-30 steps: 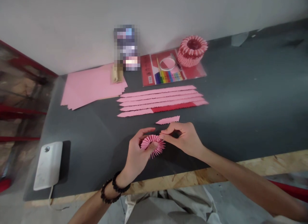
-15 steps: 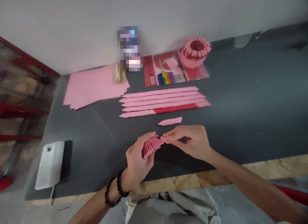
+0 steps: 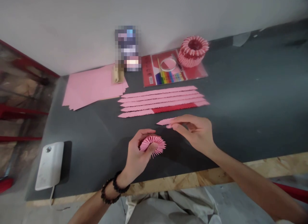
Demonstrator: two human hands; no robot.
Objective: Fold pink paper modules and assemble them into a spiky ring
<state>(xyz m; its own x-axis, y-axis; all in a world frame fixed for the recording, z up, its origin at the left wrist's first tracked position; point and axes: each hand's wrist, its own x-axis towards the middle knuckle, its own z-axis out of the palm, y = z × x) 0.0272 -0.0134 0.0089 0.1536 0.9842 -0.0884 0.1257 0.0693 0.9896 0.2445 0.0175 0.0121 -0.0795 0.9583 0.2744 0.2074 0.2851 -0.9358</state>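
Observation:
My left hand is wrapped around a round, fanned bundle of folded pink paper pieces, its thumb lying across the middle. Just right of it, my right hand pinches a small folded pink paper piece at the fingertips, partly blurred. Those fingers are over a short row of overlapping pink pieces and cover its right end. Beyond lie several long parallel rows of folded pieces; the nearest has a red middle section.
Pink paper sheets lie at the back left, a beige object on them. A blurred-out upright object leans by the wall. A pink-and-red folded-paper vase stands on a red packet. A white corded device is at left.
My right hand has moved from the bundle up and right to the short row. In my left hand, the bundle has turned, showing its round fanned face.

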